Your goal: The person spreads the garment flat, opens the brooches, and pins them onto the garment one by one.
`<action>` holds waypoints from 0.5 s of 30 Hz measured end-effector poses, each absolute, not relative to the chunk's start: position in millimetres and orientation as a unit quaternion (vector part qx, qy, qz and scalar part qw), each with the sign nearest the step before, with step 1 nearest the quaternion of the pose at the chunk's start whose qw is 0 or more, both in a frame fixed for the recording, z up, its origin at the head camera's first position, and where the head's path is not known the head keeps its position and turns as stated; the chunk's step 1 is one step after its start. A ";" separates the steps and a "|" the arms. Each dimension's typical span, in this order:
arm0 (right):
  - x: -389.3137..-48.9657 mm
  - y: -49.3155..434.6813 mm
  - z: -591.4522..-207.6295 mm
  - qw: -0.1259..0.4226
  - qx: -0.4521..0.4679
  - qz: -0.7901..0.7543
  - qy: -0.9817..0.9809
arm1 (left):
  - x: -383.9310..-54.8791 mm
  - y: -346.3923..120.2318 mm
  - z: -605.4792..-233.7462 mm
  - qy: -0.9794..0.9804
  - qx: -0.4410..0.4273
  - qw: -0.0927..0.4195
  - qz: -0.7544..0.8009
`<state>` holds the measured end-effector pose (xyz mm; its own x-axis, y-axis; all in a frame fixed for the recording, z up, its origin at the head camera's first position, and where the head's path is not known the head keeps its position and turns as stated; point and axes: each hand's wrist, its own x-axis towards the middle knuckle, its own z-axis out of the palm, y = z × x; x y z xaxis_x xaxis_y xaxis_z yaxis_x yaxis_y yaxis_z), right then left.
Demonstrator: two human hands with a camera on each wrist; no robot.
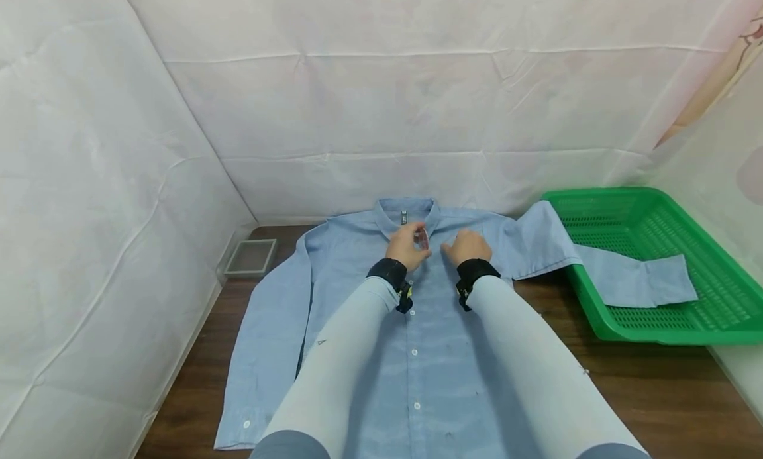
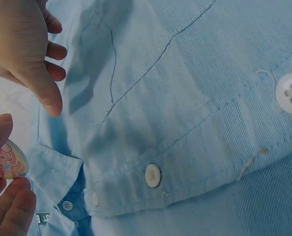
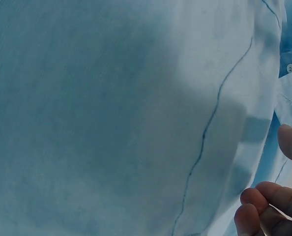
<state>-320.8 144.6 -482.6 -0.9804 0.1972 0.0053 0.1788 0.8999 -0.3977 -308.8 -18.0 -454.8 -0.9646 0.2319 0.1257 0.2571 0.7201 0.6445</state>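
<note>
A light-blue long-sleeved shirt (image 1: 381, 353) lies front up, its collar (image 1: 387, 214) at the far end and white buttons (image 2: 153, 175) down the middle. My left hand (image 1: 408, 247) is over the upper chest by the collar. Between thumb and fingertips it pinches a small round badge (image 2: 7, 160) printed with a pink cartoon, partly covered by the fingers. Beside it, my right hand (image 1: 467, 247) hovers over the other side of the chest. In the right wrist view its loosely bent fingers (image 3: 278, 196) stand apart from the thumb, with nothing between them.
At the right stands a green plastic basket (image 1: 587, 306), with one shirt sleeve (image 1: 638, 277) draped over its rim and into it. A small grey-framed square box (image 1: 250, 257) sits at the left. White sheeting (image 1: 357, 101) walls the dark wooden table (image 1: 191, 393).
</note>
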 end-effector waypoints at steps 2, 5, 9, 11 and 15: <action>-319.6 143.7 -484.3 0.019 -0.097 0.198 -0.975 | -309.0 -16.3 -457.1 -0.930 -0.126 0.007 -0.346; -320.0 144.8 -489.2 0.016 -0.096 0.194 -0.976 | -309.0 -13.2 -459.2 -0.930 -0.126 0.000 -0.347; -322.2 147.0 -493.6 0.004 -0.102 0.201 -0.974 | -311.8 -7.1 -463.6 -0.927 -0.131 0.004 -0.352; -323.0 147.4 -494.9 -0.001 -0.106 0.206 -0.973 | -314.0 -4.8 -467.4 -0.925 -0.136 0.009 -0.354; -323.6 146.8 -498.2 0.001 -0.119 0.218 -0.969 | -315.5 -2.2 -472.2 -0.925 -0.139 0.008 -0.353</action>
